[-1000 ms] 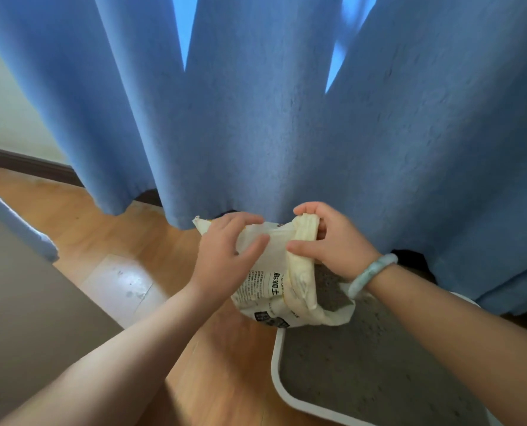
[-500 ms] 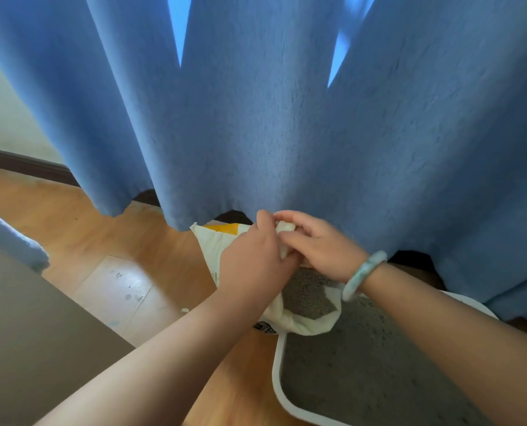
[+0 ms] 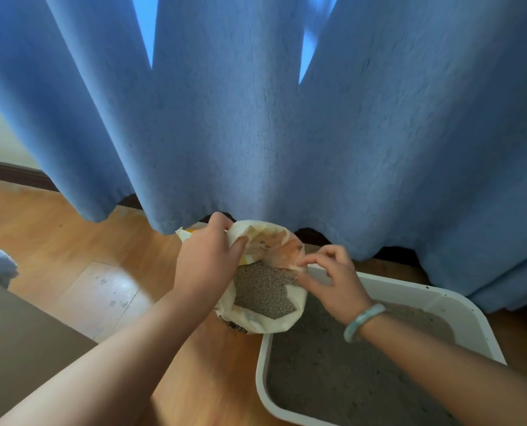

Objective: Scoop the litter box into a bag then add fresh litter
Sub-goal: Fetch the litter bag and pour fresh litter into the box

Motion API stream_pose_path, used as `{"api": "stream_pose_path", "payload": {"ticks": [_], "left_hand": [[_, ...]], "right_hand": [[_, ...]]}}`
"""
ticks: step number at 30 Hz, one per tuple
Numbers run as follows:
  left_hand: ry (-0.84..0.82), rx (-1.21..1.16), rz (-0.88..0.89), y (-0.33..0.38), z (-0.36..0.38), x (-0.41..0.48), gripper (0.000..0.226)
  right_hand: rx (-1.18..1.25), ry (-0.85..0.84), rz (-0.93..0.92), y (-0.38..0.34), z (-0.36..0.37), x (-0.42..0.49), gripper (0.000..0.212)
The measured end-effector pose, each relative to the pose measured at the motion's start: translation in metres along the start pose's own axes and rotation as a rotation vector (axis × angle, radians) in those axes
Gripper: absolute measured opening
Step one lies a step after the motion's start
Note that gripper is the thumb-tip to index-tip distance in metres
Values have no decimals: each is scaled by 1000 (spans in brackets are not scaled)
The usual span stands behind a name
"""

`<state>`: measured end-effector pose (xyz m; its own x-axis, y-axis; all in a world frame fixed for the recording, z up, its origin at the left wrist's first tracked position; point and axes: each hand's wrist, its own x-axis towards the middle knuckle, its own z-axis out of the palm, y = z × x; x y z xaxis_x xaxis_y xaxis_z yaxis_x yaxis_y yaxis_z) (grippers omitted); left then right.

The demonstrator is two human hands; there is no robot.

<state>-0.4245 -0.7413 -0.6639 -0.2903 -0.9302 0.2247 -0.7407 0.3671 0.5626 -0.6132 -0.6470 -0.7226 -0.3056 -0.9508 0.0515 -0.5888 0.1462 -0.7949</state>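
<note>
A cream litter bag (image 3: pixel 267 319) with black print stands on the wooden floor at the far left corner of the white litter box (image 3: pixel 468 312). Its mouth is spread wide, and grey litter (image 3: pixel 263 290) shows inside. My left hand (image 3: pixel 205 265) grips the far left rim of the bag. My right hand (image 3: pixel 333 279), with a pale green bangle on the wrist, pinches the right rim between thumb and fingertips. The box holds a bed of grey litter (image 3: pixel 342 373).
A blue curtain (image 3: pixel 262 118) hangs to the floor just behind the bag and box. A grey-brown surface (image 3: pixel 16 348) fills the lower left. The wooden floor (image 3: pixel 71 241) stretches to the left, with a dark baseboard (image 3: pixel 10 173) at the wall.
The folded-over top of the bag has been unrolled and pulled apart. My hands have moved from together at the fold to opposite rims, and the litter inside now shows.
</note>
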Motion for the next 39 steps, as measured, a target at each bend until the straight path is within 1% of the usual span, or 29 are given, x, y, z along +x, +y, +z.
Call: {"api": "stream_pose_path", "payload": {"ticks": [1,3,5,8,13,19,23,27,30,33,35,39], "left_hand": [[6,-12,-8,0,0,0,23],[11,-35,-28,-1,0,2,23],[15,-56,-47,-4,1,3,22],[14,-80,-78,-11,2,5,22],[21,-156,-161,-28,2,10,21],[67,-196,-241,-57,2,16,17],[60,-165,-265,-85,3,20,16],[56,-103,-277,-109,8,23,16],[35,-51,-267,-122,14,25,22],[-33,-66,-284,-134,21,23,36],[-71,-87,-300,-142,25,22,41],[-31,-75,-349,-155,27,23,43]], "right_hand": [[32,-41,58,5,0,1,20],[155,-205,161,8,3,2,32],[263,-307,208,7,10,2,46],[295,-293,235,4,19,4,58],[195,-277,183,-5,26,12,67],[82,-285,141,-24,41,28,68],[31,-289,133,-37,60,41,66],[38,-281,138,-41,79,50,65],[80,-259,151,-39,86,55,61],[126,-264,165,-35,92,54,57],[158,-256,171,-34,95,55,55],[229,-235,184,-35,104,63,54]]}}
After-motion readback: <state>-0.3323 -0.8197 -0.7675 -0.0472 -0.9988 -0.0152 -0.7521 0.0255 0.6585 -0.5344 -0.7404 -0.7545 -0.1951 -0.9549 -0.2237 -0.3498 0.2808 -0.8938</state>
